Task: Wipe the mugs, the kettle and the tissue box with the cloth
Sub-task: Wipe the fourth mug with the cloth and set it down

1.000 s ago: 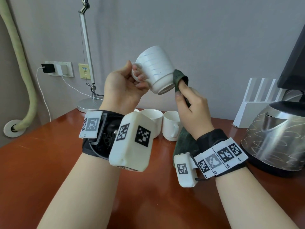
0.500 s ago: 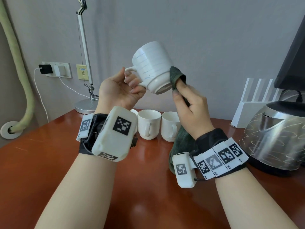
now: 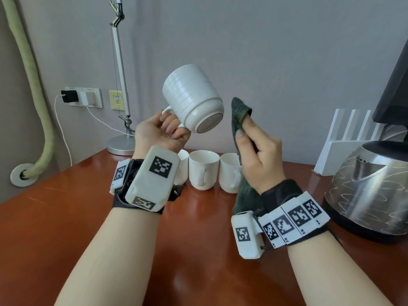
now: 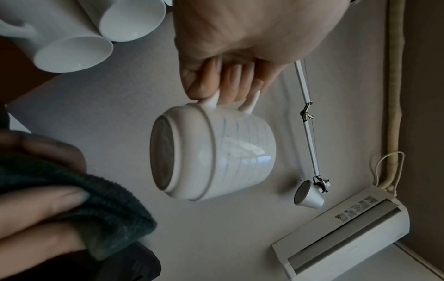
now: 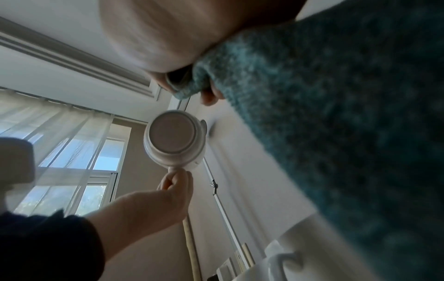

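My left hand (image 3: 161,133) grips the handle of a white ribbed mug (image 3: 189,96), held up in the air and tipped so its base faces me; the mug (image 4: 216,154) and its base (image 5: 174,136) also show in both wrist views. My right hand (image 3: 254,151) pinches a dark green cloth (image 3: 239,113) just right of the mug, with a small gap between cloth and mug. The cloth (image 4: 91,205) (image 5: 336,114) hangs down past my wrist. Three white mugs (image 3: 204,170) stand in a row on the red-brown table (image 3: 66,206). A steel kettle (image 3: 368,195) sits at the right. No tissue box is in view.
A white slotted rack (image 3: 351,142) stands behind the kettle, under a dark monitor (image 3: 395,89). A desk lamp (image 3: 120,85) stands at the back left, near wall sockets (image 3: 86,97) with a cable and a green hose (image 3: 35,89).
The cloth has come off the mug's base and my right hand has drawn slightly right. My left hand has turned the mug further, so its base faces me more.
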{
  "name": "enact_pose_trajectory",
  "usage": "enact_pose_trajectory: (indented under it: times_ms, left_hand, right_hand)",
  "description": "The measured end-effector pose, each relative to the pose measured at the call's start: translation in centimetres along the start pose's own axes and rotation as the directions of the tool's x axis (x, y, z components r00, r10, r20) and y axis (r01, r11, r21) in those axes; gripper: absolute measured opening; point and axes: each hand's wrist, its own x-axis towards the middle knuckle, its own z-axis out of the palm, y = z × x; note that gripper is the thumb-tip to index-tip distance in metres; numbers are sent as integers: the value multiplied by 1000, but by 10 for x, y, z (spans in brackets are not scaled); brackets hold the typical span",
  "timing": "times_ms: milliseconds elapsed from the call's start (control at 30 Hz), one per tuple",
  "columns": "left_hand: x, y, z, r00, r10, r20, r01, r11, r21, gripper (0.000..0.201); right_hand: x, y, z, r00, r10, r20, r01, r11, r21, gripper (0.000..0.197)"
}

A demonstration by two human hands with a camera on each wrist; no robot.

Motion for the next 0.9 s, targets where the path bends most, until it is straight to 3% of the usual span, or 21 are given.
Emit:
enact_pose_trajectory:
  times_ms: [300, 500, 600, 733, 900]
  left_hand:
    - [-2, -5, 4, 1000, 3, 6, -3, 998, 55, 36]
    - [-1, -3, 4, 1000, -21, 24, 19, 997, 72, 49]
    - [-1, -1, 5, 999, -12, 31, 10, 998, 64, 44]
    - [-3, -2, 5, 1000, -15, 19, 14, 998, 63, 55]
    - [-3, -7, 8, 1000, -24, -2, 24, 994, 102, 55]
  right_hand:
    - [4, -12, 5, 996, -48, 77, 51, 998, -31, 39]
    - [3, -16, 7, 983, -79, 167, 94, 992, -85, 37]
    - [3, -12, 5, 991, -59, 124, 68, 996, -65, 37]
    - [1, -5, 4, 999, 0, 40, 1, 1000, -23, 38]
    - [0, -15, 11, 990, -63, 124, 70, 996, -56, 36]
